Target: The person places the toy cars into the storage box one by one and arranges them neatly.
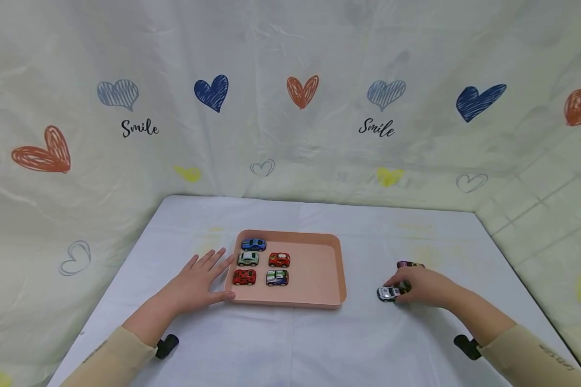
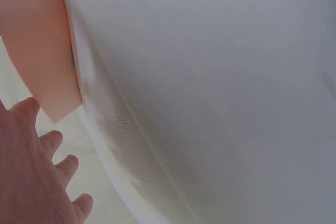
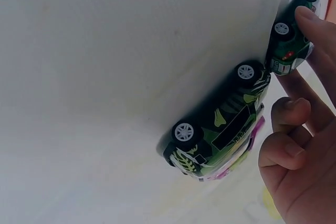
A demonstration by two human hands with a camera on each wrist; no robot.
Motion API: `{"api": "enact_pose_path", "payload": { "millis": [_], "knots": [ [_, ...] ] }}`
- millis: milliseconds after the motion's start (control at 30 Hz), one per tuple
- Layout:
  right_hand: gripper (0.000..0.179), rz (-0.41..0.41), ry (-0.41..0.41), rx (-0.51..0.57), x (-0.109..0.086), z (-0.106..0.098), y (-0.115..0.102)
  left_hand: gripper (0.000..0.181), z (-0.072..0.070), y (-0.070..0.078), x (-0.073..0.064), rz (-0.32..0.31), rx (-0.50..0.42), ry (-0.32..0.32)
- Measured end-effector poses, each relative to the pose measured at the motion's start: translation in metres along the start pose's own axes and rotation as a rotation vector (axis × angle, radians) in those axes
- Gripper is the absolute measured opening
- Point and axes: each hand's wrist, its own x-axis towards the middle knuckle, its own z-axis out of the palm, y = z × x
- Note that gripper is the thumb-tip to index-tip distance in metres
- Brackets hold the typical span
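Note:
With fingers spread, my left hand (image 1: 193,285) rests at the left edge of a pink tray (image 1: 314,301), its thumb at the front-left corner. In the tray stand several toy cars: a blue one (image 1: 254,245), a pale green one (image 1: 248,259), two red ones and a multicoloured one (image 1: 277,278). On the right, my right hand (image 1: 428,287) pinches a silver-and-green toy car (image 3: 287,45) between thumb and finger, its other fingers curled. Close behind it stands a dark green patterned toy car (image 3: 220,124). A purple toy car (image 1: 410,264) is partly hidden behind the hand.
A white cloth covers the table (image 1: 290,344). Behind it hangs a pale curtain (image 1: 290,140) printed with hearts and words, which also runs along both sides. Dark wrist cameras (image 1: 167,346) sit at both sleeves.

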Motion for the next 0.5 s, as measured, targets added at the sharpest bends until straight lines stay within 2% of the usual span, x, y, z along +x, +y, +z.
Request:
{"api": "enact_pose_path", "payload": {
  "millis": [233,500],
  "knots": [
    [0.031,-0.014,0.025,-0.021,0.001,0.0033,-0.0009,0.098,0.0036,-0.0008,0.0015,-0.011,0.009,-0.009],
    [0.032,-0.046,0.05,-0.008,0.0025,-0.0043,-0.0051,0.098,0.0019,-0.0002,0.0016,-0.009,0.002,-0.004]
  ]
}}
